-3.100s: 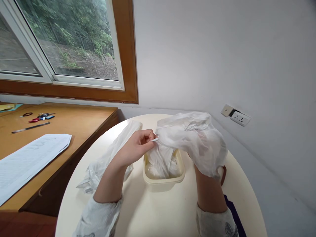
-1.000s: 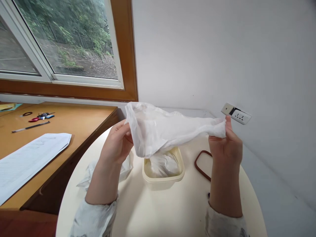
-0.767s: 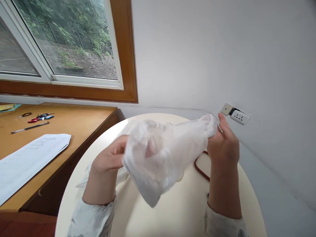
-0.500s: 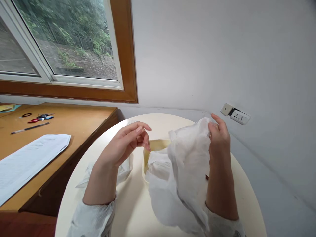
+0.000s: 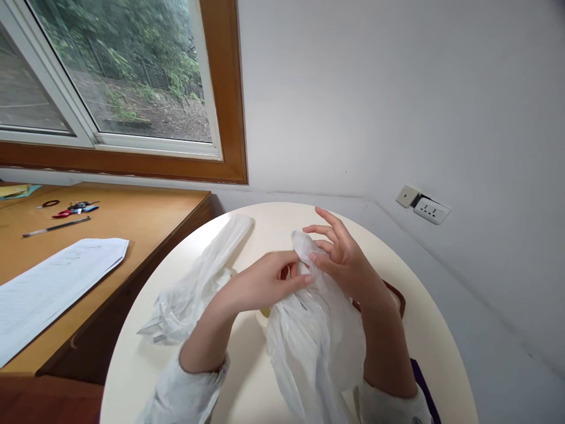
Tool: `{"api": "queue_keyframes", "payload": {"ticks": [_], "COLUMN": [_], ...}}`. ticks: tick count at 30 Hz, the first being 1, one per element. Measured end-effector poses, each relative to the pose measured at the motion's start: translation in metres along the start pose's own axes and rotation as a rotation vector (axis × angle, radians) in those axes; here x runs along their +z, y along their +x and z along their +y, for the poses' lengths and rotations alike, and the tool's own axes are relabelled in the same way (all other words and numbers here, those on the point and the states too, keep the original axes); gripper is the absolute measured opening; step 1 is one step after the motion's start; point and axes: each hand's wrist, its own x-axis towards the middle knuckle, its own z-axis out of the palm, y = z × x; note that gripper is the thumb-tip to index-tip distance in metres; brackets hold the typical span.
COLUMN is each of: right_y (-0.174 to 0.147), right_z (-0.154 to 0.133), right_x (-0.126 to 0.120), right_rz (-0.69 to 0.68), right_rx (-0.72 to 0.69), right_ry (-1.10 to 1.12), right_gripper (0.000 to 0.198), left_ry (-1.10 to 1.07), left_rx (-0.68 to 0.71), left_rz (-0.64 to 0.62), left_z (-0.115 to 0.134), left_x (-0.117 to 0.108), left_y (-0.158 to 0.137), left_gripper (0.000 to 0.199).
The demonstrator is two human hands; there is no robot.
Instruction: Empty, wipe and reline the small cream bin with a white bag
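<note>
in the head view, the left hand (image 5: 289, 275) is now on the white bag (image 5: 309, 347), no longer apart from it, thumb and fingers clamping its gathered neck; the right hand (image 5: 342, 256) pinches just above, other fingers spread. gathering looks partly done: below the fingertips the body hangs loose, long axis toward the wearer, narrow end pointing away.

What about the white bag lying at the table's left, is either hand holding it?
No, the left hand and right hand are both on the other white bag, nearer the middle.
</note>
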Motion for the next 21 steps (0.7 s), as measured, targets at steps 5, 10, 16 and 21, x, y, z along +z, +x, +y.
{"api": "queue_keyframes", "payload": {"ticks": [5, 10, 16, 21], "right_y": [0.001, -0.005, -0.011, -0.01], "right_z": [0.005, -0.004, -0.01, 0.0], "right_x": [0.0, 0.005, -0.007, -0.024], "right_rz": [0.061, 0.033, 0.3, 0.287], "right_rx": [-0.028, -0.128, -0.113, 0.006], "right_ry": [0.052, 0.086, 0.038, 0.029], "right_gripper": [0.061, 0.062, 0.061, 0.072], "left_ry": [-0.043, -0.054, -0.396, -0.745], "left_rx": [-0.061, 0.009, 0.027, -0.029], "left_rz": [0.291, 0.178, 0.289, 0.614], "left_z": [-0.006, 0.0, -0.004, -0.014], "left_x": [0.003, 0.002, -0.011, -0.029], "left_y": [0.003, 0.004, 0.003, 0.0], "left_gripper": [0.06, 0.026, 0.019, 0.016]}}
